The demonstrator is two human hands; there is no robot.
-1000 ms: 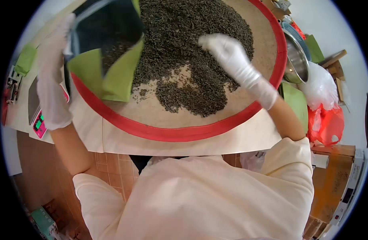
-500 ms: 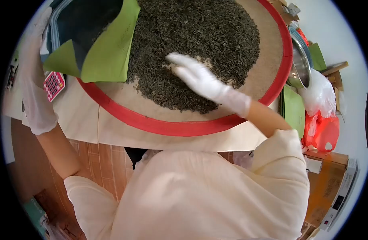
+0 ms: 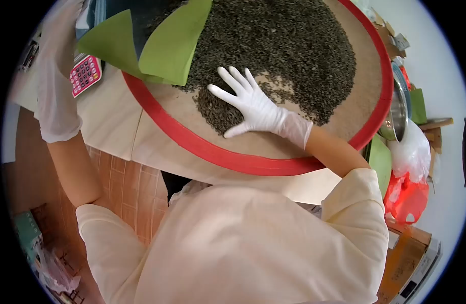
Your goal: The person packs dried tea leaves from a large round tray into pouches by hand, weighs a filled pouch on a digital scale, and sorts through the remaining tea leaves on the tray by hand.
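The right hand point(image 3: 255, 106) is open, its fingers spread over dark bits point(image 3: 273, 40). Most lie loose past it on the round tray point(image 3: 248, 163); only some seem inside the green flaps point(image 3: 174, 43) near the left hand point(image 3: 65, 17) (can't tell its grip).

Soft, fairly bright light falls evenly, leaving pale glare on the shirt point(image 3: 253, 243). Fisheye distortion bends the edges into black corners, with slight blur toward the upper left.
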